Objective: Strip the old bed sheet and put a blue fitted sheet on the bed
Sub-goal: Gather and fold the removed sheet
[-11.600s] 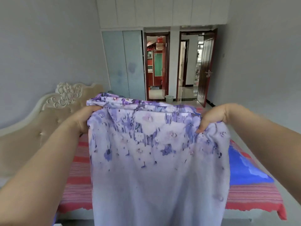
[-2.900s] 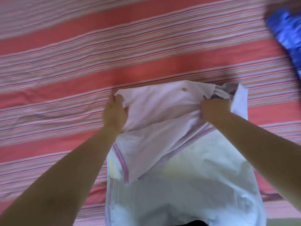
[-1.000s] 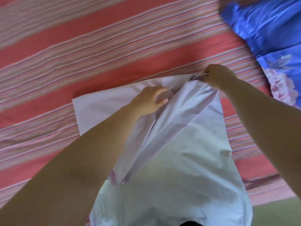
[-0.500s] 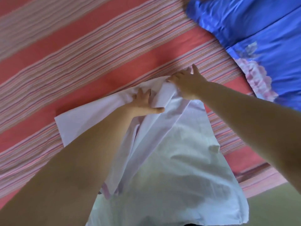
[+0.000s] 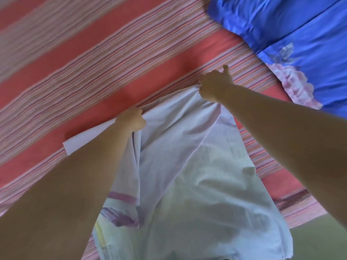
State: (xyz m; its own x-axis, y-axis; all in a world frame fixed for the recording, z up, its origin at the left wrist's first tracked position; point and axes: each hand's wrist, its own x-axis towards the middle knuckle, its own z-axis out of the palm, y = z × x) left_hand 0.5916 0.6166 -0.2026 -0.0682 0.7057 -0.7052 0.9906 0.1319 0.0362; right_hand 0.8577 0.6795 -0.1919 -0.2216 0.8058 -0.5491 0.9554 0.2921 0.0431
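Single view, worn on the head, looking steeply down and forward from above the bed's near edge. Close in: forearms enter from both lower corners, left hand and right hand near mid-frame on a pale cloth. Red-striped sheet filling most of the frame, stripes running diagonally, so tilted. Blue bedding at upper right, strip of floor at lower right. Wide-angle; no second view to overlap
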